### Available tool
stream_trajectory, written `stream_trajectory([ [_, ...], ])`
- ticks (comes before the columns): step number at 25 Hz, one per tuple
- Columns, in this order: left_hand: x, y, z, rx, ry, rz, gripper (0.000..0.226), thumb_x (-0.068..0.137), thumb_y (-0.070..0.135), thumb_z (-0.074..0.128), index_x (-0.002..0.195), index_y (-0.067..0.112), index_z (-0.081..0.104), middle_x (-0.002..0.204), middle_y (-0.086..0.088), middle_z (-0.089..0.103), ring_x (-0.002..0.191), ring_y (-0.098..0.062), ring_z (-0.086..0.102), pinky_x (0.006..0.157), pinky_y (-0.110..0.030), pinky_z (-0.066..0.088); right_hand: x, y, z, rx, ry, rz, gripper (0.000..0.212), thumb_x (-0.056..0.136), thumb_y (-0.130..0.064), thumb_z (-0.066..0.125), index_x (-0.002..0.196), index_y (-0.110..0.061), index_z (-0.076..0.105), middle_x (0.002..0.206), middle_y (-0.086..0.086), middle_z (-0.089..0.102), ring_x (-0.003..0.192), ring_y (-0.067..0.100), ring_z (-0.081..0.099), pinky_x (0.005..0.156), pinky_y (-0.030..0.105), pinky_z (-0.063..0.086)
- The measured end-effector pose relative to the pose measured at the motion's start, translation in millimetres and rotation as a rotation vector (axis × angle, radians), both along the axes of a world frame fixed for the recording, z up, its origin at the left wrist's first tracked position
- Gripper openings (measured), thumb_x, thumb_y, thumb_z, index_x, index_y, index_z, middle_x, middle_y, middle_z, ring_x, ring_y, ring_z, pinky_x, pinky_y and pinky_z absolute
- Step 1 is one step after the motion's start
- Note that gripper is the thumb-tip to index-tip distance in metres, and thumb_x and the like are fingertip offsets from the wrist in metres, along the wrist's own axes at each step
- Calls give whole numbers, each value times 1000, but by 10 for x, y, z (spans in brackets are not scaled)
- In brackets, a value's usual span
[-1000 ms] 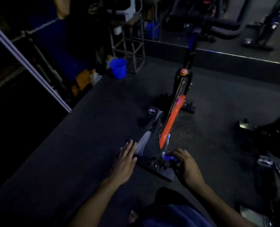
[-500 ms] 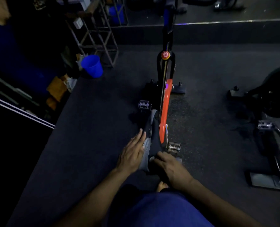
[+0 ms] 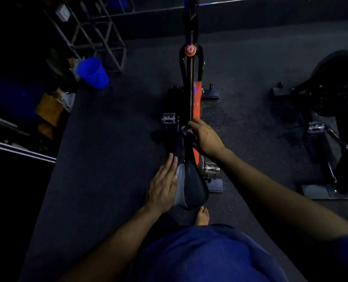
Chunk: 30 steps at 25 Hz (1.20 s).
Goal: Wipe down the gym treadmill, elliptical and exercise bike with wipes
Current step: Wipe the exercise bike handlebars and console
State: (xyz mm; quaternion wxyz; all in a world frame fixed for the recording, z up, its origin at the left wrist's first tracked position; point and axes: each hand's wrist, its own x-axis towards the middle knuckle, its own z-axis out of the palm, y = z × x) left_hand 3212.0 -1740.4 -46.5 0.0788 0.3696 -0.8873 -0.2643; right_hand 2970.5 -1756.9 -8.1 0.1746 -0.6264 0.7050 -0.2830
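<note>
Exercise bike (image 3: 196, 102): left hand (image 3: 163, 186) lies flat on saddle (image 3: 191, 186), right hand (image 3: 204, 137) pinches wipe (image 3: 186, 131).

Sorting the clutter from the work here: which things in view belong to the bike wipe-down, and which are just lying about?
In the job:
- exercise bike
- its saddle, left hand flat against it
- pale wipe held by right hand

Lying about:
- blue bucket
- metal stand
- second bike

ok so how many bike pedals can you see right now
3. One pedal sits left of the orange bike's frame, another right of the saddle, a third on the dark bike at right. That bike's other pedal may be hidden.
</note>
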Motion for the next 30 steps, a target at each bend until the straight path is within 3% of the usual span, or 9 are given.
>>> stream_trajectory([
  [2,13,5,-2,15,-1,-5,56,108,43,15,160,24,8,170,10,3,153,2,10,126,-31,19,13,44,-10,-5,-2,19,13,90,-11,66,101,-13,58,97,-3,46,79,22,56,63,34,45],
  [5,18,11,5,31,11,4,55,108,43,15,160,27,7,170,11,3,154,0,12,125,-29,18,210,413,-18,25,-13,136,9,92,-18,65,96,-15,57,95,-8,43,68,2,42,62,18,35],
  [10,21,15,2,23,26,1,55,108,43,16,160,26,8,170,9,6,154,-4,16,124,-25,16,641,1277,-5,136,-28,287,15,94,-27,52,96,-13,58,94,1,56,75,15,53,65,32,48],
  [14,29,8,-9,43,28,5,55,107,42,13,160,25,7,170,10,5,154,0,12,124,-24,14,937,1536,95,136,4,288,18,97,-30,43,102,-19,56,96,1,55,78,17,55,64,32,48],
  [17,30,4,17,63,62,11,55,107,40,13,159,23,8,169,10,6,152,5,9,124,-23,14,914,1328,122,149,14,262,35,93,-37,36,101,-13,60,98,4,56,82,19,56,64,36,50],
  [20,32,0,13,67,87,22,54,107,37,15,158,21,11,168,7,11,152,4,12,125,-28,18,707,841,66,101,36,160,13,93,-21,58,100,-11,59,98,6,54,78,18,52,62,37,51],
  [24,28,6,17,84,63,17,56,106,41,12,158,22,7,168,8,7,153,2,9,126,-36,20,306,201,-2,131,61,29,27,83,-17,72,106,-9,60,107,6,51,88,21,55,65,37,51],
  [27,31,2,16,82,62,21,56,106,41,12,159,22,8,169,8,8,153,0,10,125,-38,23,223,224,-82,43,1,66,18,91,-19,68,104,-11,57,104,0,47,83,16,51,65,36,51],
  [30,28,3,3,55,75,18,55,107,38,15,159,20,10,169,7,10,153,0,12,124,-39,26,201,164,-100,-49,-93,-101,16,99,-27,59,104,-12,57,104,0,50,84,15,53,68,28,46],
])
